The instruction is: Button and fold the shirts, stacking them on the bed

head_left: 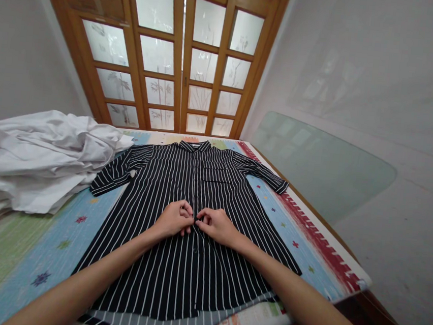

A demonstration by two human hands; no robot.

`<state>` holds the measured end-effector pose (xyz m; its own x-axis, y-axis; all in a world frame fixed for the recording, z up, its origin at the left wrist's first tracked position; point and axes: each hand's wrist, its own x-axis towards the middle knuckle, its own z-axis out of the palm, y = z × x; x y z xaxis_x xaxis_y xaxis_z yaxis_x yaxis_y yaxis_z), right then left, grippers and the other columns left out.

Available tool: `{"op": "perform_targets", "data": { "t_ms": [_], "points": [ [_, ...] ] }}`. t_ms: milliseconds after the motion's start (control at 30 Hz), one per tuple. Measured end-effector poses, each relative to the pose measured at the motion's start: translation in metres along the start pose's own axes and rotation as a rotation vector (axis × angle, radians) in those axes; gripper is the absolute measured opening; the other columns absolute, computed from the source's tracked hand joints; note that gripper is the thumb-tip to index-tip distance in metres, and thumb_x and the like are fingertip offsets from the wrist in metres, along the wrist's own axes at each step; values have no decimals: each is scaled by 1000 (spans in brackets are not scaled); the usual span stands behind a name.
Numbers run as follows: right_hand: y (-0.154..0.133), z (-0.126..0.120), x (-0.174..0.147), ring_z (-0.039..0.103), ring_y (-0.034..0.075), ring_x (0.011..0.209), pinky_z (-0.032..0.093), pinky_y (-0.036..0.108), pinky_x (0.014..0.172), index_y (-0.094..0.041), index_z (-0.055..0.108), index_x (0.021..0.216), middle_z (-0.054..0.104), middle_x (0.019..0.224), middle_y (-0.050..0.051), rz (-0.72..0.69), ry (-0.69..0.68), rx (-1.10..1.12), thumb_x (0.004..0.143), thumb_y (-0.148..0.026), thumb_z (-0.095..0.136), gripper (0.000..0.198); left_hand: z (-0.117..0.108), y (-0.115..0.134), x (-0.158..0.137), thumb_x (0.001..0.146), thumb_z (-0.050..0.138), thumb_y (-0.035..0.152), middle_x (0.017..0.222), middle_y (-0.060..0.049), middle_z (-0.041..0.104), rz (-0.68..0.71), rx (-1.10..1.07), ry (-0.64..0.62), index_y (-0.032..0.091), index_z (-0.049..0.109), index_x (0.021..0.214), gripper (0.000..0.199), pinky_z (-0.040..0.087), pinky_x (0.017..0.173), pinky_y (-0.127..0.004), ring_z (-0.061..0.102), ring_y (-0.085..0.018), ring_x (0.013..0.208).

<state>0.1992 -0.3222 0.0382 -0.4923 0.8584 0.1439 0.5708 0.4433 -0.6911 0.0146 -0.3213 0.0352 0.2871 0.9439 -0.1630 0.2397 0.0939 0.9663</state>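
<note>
A black shirt with white stripes (161, 177) lies spread face up, its collar (195, 146) at the far end and its hem toward me. Both sleeves reach out to the sides. At the middle of the front placket, my left hand (176, 217) and my right hand (216, 225) almost meet, each pinching the shirt fabric between thumb and fingers. A small button may be between the fingertips, but it is too covered to make out. Below my hands a dark button (194, 251) shows on the placket.
Under the shirt is a table with a patterned, colourful cover (67, 240). A heap of white cloth (37, 155) is piled on the left. Beyond stand wooden doors with glass panes (178, 77). A greenish glass panel (316, 162) leans along the right wall.
</note>
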Motion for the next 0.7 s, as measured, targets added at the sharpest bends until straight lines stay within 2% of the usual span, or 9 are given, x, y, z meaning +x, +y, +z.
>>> {"op": "perform_targets", "data": {
  "t_ms": [267,533,700],
  "points": [
    [6,0,4,54,10,49,41,20,55,-17,68,81,61,54,-4,129,-35,221,84,-19,61,8,1,0,-1,70,62,6,49,6,64,-23,-18,21,19,47,83,24,42,38,-15,56,-8,36],
    [-1,-1,4,53,9,47,40,19,54,-16,65,77,60,52,-4,166,-41,216,84,-15,58,10,3,0,-4,71,69,17,55,5,63,35,22,76,18,51,82,21,41,34,-16,58,-10,40],
    [2,0,5,55,10,49,41,20,56,-17,62,76,61,52,-5,154,-48,209,84,-13,57,10,3,1,-7,74,65,17,56,6,60,97,60,64,18,53,81,14,40,34,-15,55,-7,38]
  ]
}}
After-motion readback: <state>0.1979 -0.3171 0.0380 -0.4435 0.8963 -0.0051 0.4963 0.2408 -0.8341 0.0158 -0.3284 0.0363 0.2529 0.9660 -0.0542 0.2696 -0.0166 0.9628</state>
